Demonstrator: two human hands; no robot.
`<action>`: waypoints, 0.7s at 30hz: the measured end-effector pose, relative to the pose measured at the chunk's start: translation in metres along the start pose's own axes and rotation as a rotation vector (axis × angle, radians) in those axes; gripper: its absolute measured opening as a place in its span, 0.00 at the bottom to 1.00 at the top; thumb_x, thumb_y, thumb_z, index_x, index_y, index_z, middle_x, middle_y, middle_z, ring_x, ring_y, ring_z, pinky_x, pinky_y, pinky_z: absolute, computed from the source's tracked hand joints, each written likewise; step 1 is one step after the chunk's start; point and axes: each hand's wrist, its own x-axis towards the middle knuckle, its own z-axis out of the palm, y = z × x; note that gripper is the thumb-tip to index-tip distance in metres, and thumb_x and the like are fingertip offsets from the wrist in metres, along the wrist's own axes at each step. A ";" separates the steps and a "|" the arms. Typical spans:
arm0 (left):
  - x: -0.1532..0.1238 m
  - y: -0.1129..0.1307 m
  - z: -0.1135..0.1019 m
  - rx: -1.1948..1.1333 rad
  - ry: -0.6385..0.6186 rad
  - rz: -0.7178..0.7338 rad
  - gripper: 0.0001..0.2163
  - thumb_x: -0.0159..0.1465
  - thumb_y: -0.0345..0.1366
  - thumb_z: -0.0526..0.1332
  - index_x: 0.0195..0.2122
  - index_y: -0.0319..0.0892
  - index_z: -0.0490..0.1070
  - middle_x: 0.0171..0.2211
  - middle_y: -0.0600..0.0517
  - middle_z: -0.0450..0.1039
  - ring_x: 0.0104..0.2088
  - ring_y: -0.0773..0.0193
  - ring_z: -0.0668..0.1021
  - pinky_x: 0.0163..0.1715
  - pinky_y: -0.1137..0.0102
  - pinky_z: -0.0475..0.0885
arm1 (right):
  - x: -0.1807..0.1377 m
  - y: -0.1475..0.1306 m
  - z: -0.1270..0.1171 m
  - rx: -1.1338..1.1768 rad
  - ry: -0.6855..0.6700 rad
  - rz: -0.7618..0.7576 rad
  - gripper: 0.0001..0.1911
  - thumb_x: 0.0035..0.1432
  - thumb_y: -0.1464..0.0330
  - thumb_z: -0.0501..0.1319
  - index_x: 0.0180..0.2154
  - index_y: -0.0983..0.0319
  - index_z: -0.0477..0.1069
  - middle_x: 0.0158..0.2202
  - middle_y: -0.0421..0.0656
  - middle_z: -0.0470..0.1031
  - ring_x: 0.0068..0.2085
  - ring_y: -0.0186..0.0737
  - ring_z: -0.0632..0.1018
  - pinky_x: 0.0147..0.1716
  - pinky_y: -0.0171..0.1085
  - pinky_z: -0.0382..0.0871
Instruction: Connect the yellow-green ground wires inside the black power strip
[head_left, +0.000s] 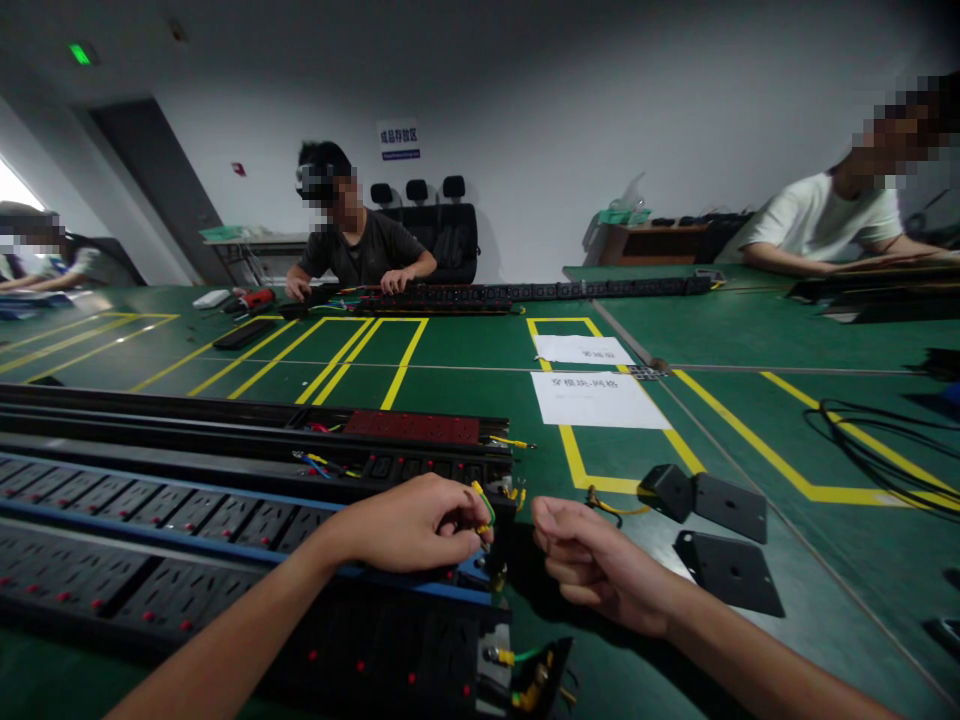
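Observation:
My left hand (420,522) rests over the right end of a blue-edged power strip (214,515). Its thumb and fingers pinch a short green-and-yellow wire (489,506) with yellow terminals. Just right of the strip's end, my right hand (592,560) is closed with the fingers curled in; whatever they may hold is hidden. Nearest to me lies a black power strip (390,650) with red switches, a green wire (529,655) sticking out of its open end. Behind my left hand lies a strip with a dark red socket section (412,427).
Black metal end plates (731,570) lie right of my right hand. White paper sheets (600,400) and yellow tape lines mark the green table (480,350). A black cable coil (885,440) lies at the right. Across the table, a person (367,250) handles another long strip (570,290); others sit at both sides.

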 end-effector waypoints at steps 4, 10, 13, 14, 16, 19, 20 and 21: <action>0.000 0.000 0.000 0.000 -0.003 0.014 0.11 0.63 0.34 0.57 0.39 0.37 0.78 0.24 0.55 0.69 0.24 0.70 0.68 0.24 0.75 0.61 | 0.000 0.000 0.000 -0.013 0.016 0.007 0.27 0.56 0.56 0.71 0.28 0.59 0.52 0.20 0.28 0.47 0.19 0.23 0.45 0.16 0.29 0.35; 0.000 0.000 0.000 -0.004 0.005 0.006 0.11 0.62 0.34 0.58 0.39 0.37 0.78 0.24 0.55 0.69 0.24 0.70 0.68 0.24 0.75 0.61 | 0.001 0.000 0.000 -0.026 0.027 0.009 0.28 0.54 0.56 0.72 0.28 0.58 0.52 0.20 0.28 0.46 0.19 0.23 0.44 0.16 0.29 0.35; 0.000 0.000 0.001 -0.007 0.010 -0.002 0.11 0.63 0.34 0.58 0.39 0.37 0.78 0.23 0.55 0.68 0.23 0.70 0.68 0.23 0.76 0.60 | 0.001 0.000 0.000 -0.020 0.024 0.007 0.28 0.55 0.56 0.71 0.28 0.58 0.52 0.20 0.28 0.46 0.19 0.23 0.44 0.16 0.29 0.35; 0.000 0.000 0.001 -0.010 0.008 -0.005 0.11 0.63 0.34 0.58 0.39 0.37 0.78 0.23 0.55 0.68 0.23 0.70 0.68 0.23 0.76 0.60 | 0.001 0.000 0.000 -0.015 0.021 0.007 0.27 0.56 0.57 0.71 0.28 0.58 0.52 0.20 0.28 0.46 0.19 0.23 0.44 0.16 0.28 0.35; 0.000 0.000 0.001 -0.009 0.002 -0.008 0.11 0.63 0.34 0.58 0.40 0.38 0.78 0.23 0.55 0.68 0.23 0.70 0.68 0.23 0.76 0.60 | 0.001 0.000 0.000 -0.005 0.011 0.006 0.27 0.57 0.58 0.71 0.28 0.59 0.52 0.20 0.28 0.47 0.19 0.23 0.44 0.16 0.28 0.35; 0.000 0.000 0.000 0.000 0.008 -0.007 0.11 0.63 0.35 0.58 0.40 0.38 0.78 0.23 0.56 0.67 0.23 0.70 0.68 0.23 0.75 0.60 | 0.001 0.001 -0.001 0.005 0.000 0.000 0.26 0.58 0.59 0.70 0.27 0.59 0.52 0.20 0.28 0.46 0.19 0.23 0.45 0.15 0.28 0.36; 0.000 0.000 0.000 0.002 0.009 -0.006 0.10 0.63 0.35 0.58 0.39 0.38 0.78 0.23 0.56 0.67 0.23 0.70 0.68 0.23 0.76 0.60 | 0.001 0.001 -0.001 0.006 -0.004 -0.001 0.26 0.58 0.59 0.70 0.27 0.59 0.52 0.20 0.28 0.46 0.19 0.23 0.44 0.15 0.28 0.36; 0.000 0.001 0.000 0.003 0.006 -0.006 0.10 0.63 0.34 0.58 0.39 0.38 0.78 0.23 0.55 0.67 0.23 0.70 0.68 0.23 0.76 0.61 | 0.001 0.001 -0.001 0.007 -0.006 -0.002 0.26 0.58 0.58 0.70 0.27 0.59 0.52 0.20 0.28 0.46 0.19 0.23 0.44 0.15 0.28 0.36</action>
